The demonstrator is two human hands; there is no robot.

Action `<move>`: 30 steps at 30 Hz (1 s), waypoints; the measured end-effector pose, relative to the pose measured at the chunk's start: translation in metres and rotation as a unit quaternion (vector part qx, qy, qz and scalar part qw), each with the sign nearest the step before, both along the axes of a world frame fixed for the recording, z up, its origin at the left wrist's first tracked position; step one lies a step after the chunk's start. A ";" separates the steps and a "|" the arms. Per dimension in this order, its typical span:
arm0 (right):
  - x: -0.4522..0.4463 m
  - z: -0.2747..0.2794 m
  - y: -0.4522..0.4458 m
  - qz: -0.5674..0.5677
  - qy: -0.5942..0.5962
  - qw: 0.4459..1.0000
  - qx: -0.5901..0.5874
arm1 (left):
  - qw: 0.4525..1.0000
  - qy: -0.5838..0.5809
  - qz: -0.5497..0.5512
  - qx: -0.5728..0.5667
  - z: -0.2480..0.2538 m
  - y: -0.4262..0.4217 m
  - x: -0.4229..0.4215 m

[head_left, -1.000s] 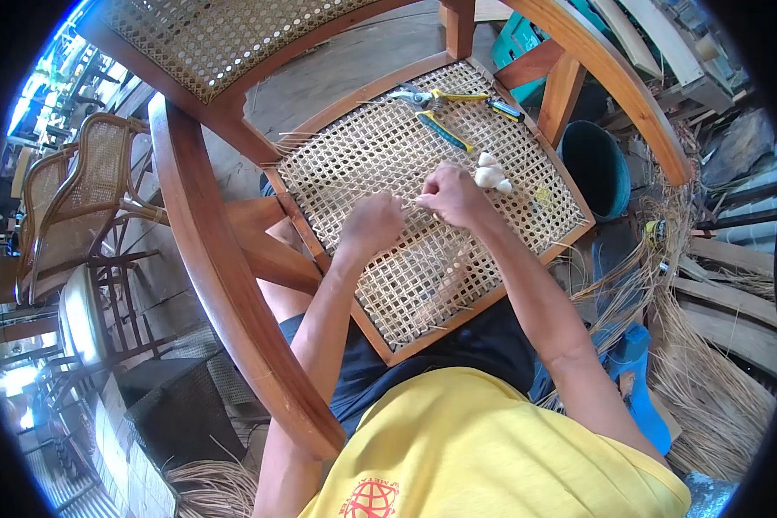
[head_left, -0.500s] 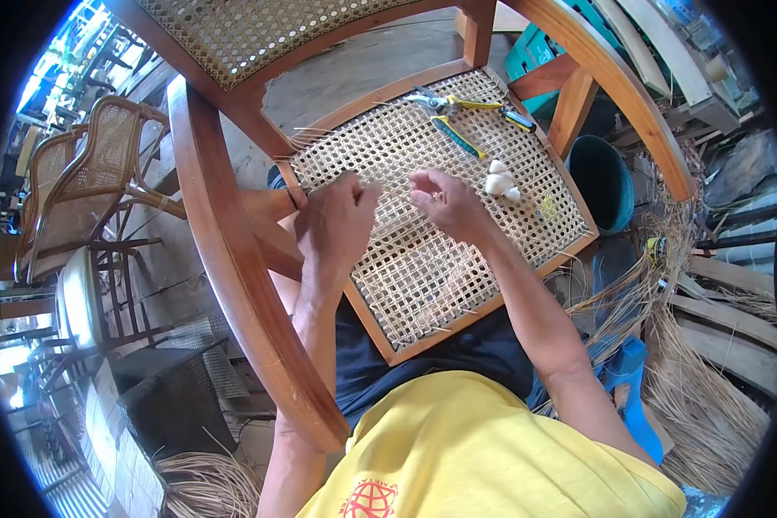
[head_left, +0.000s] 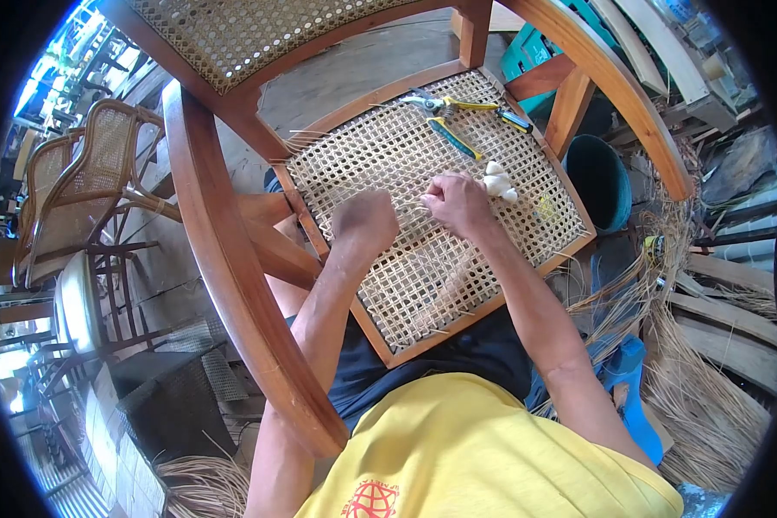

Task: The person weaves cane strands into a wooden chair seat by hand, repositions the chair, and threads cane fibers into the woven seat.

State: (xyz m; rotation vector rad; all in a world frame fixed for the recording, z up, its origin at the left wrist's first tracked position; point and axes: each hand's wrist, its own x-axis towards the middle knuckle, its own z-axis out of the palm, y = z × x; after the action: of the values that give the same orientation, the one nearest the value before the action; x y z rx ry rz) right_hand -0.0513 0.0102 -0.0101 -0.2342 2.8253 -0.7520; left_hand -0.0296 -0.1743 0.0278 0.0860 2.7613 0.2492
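A wooden chair's woven cane seat [head_left: 423, 298] lies across my lap, its open mesh held in a brown wooden frame. Over the left-middle of the mesh, my left hand [head_left: 367, 223] is closed, knuckles up, with its fingertips hidden. My right hand [head_left: 459, 204] is closed in a pinch a little to the right, and a thin pale cane strand [head_left: 421, 200] shows at its fingertips. Pruning shears [head_left: 445, 125] with yellow and green handles rest on the far part of the seat. Beside my right hand sits a white lump [head_left: 497, 181], perhaps wax or cloth.
The curved chair arm [head_left: 233, 259] rises on my left, another arm [head_left: 617, 82] on the right. A dark green bucket [head_left: 597, 186] and a green crate [head_left: 527, 60] stand beyond the seat. Loose cane strands [head_left: 699, 388] pile up at right. Rattan chairs [head_left: 95, 186] stand at left.
My left hand has moved right and toward me, away from the seat's left edge. My right hand has shifted slightly right and its fingers have closed more tightly.
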 end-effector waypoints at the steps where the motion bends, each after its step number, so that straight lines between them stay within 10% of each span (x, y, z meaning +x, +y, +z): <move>1: -0.001 -0.001 0.003 -0.006 -0.016 1.000 -0.026 | 1.000 -0.001 0.002 0.001 0.004 0.003 -0.003; 13: -0.008 0.003 -0.011 0.072 -0.056 0.995 0.040 | 0.985 0.087 0.011 0.147 -0.027 -0.001 0.000; 19: 0.013 0.011 -0.023 0.061 -0.010 0.995 0.077 | 0.945 -0.136 0.156 0.253 -0.018 -0.007 -0.014; 25: 0.019 0.005 -0.020 0.023 -0.019 0.999 0.022 | 0.982 0.103 0.146 0.066 0.025 -0.027 0.033; 30: 0.040 0.002 0.020 -0.097 0.041 0.957 -0.272 | 0.837 0.310 0.254 0.372 0.064 -0.023 0.062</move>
State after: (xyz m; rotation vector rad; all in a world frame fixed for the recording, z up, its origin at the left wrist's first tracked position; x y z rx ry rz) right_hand -0.0114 0.0305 -0.0084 -0.0685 2.6755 -1.5910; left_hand 0.0327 -0.1971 0.0914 -0.4562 3.0411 1.6956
